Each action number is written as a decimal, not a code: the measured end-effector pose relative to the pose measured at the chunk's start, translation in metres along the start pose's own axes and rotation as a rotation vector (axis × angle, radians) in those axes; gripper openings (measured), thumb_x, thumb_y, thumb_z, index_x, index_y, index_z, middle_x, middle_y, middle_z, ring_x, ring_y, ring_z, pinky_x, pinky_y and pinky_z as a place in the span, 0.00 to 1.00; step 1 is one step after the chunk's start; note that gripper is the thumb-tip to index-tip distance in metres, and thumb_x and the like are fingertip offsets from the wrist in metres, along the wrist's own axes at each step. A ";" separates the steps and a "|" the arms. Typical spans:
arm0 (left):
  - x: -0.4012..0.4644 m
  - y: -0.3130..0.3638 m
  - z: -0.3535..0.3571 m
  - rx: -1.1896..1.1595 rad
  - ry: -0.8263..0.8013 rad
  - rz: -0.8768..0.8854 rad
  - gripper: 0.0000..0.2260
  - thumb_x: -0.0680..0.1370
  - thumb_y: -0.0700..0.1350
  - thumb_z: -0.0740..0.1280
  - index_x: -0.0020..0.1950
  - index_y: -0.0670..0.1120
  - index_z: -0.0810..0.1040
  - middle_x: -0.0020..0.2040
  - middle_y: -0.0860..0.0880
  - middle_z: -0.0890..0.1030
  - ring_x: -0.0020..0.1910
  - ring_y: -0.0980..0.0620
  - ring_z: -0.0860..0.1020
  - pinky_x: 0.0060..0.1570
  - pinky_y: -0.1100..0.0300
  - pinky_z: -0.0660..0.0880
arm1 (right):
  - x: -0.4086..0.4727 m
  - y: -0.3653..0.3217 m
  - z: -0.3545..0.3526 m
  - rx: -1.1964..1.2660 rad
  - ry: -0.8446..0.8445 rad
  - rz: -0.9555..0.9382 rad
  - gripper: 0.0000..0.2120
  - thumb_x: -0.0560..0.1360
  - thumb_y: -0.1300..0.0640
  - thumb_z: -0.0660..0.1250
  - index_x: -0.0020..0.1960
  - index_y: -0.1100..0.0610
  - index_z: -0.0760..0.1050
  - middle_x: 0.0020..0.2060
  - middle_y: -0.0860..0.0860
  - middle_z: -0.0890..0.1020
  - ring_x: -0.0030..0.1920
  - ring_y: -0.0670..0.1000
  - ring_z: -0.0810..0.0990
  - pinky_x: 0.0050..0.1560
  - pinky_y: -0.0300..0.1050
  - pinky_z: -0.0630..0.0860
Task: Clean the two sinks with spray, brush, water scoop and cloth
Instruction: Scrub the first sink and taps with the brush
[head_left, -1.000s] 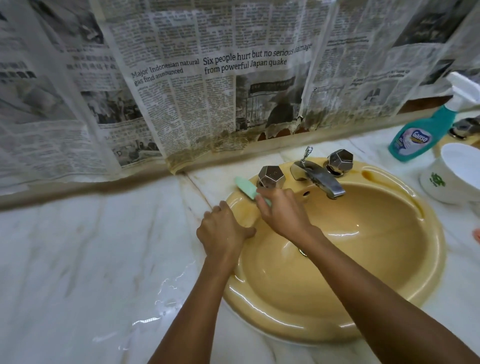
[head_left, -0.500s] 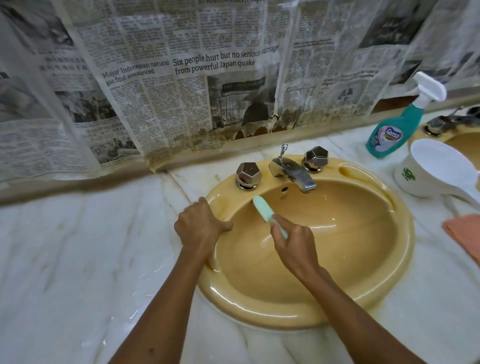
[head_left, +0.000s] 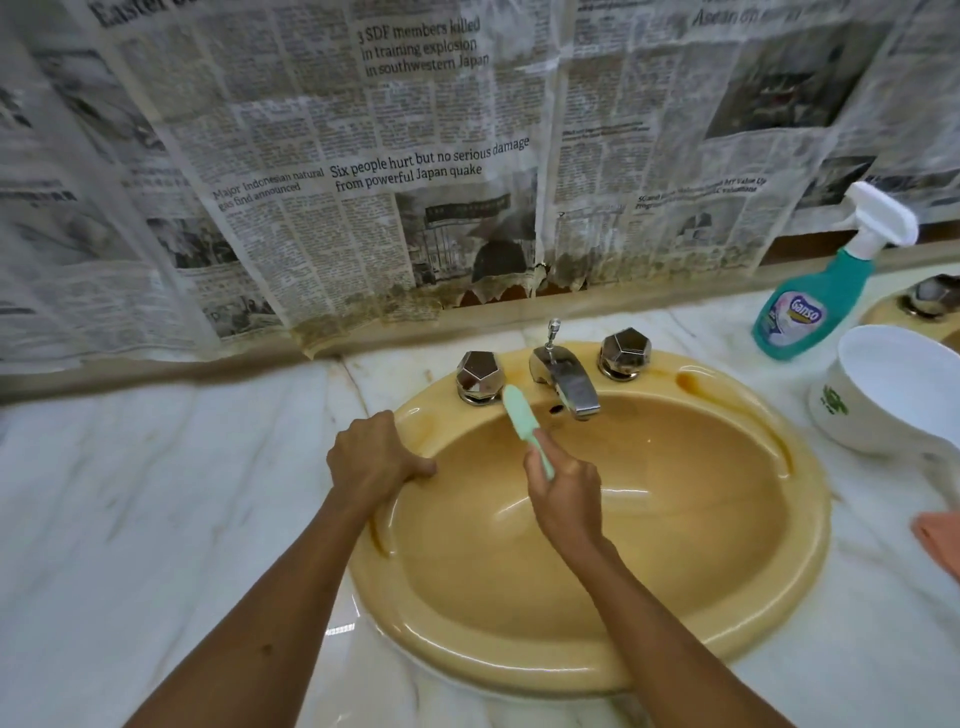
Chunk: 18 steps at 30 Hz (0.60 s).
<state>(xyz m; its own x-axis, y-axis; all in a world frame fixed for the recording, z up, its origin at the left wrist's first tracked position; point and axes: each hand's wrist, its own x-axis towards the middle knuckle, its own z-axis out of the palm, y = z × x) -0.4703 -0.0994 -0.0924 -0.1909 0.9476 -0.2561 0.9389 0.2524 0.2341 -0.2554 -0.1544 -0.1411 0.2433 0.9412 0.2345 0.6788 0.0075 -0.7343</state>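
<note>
Hands over a yellow sink (head_left: 727, 644) set in a marble bench (head_left: 130, 519). Right hand (head_left: 563, 499) has its grip curled round the handle of a pale green brush (head_left: 522, 418), whose head now points up toward the far rim, just beside the left tap knob (head_left: 479, 375); half a second ago it was lower in the basin. Left hand (head_left: 371, 457) still rests on the sink's left rim, fingers curled over the edge, holding nothing loose. Far right stand a teal spray bottle (head_left: 810, 306) and a white water scoop (head_left: 898, 395); a pink cloth (head_left: 940, 535) lies at the right edge. Newspaper (head_left: 363, 182) covers the wall.
</note>
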 end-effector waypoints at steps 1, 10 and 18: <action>0.000 0.001 -0.001 0.007 -0.003 -0.005 0.28 0.59 0.64 0.77 0.50 0.50 0.74 0.48 0.49 0.79 0.46 0.45 0.77 0.39 0.56 0.69 | -0.005 -0.004 0.002 -0.024 -0.047 -0.066 0.15 0.78 0.53 0.62 0.60 0.56 0.81 0.31 0.57 0.82 0.28 0.58 0.78 0.27 0.50 0.74; -0.001 0.005 -0.002 0.005 -0.025 -0.053 0.31 0.60 0.65 0.78 0.56 0.52 0.75 0.52 0.49 0.80 0.53 0.45 0.77 0.43 0.55 0.71 | 0.010 0.007 -0.022 -0.177 -0.065 -0.050 0.15 0.78 0.56 0.66 0.63 0.58 0.80 0.31 0.58 0.82 0.29 0.58 0.79 0.27 0.46 0.72; -0.004 0.007 -0.001 0.028 -0.007 -0.048 0.35 0.63 0.65 0.77 0.65 0.51 0.74 0.56 0.50 0.80 0.56 0.45 0.77 0.51 0.52 0.76 | 0.051 -0.092 -0.086 -0.485 -0.554 0.090 0.10 0.80 0.58 0.59 0.58 0.56 0.75 0.54 0.54 0.81 0.55 0.58 0.78 0.43 0.46 0.67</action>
<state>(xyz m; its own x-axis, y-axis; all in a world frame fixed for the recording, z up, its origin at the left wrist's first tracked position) -0.4628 -0.1014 -0.0886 -0.2341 0.9330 -0.2733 0.9364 0.2920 0.1947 -0.2454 -0.1362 -0.0066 0.0144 0.9648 -0.2627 0.9339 -0.1068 -0.3412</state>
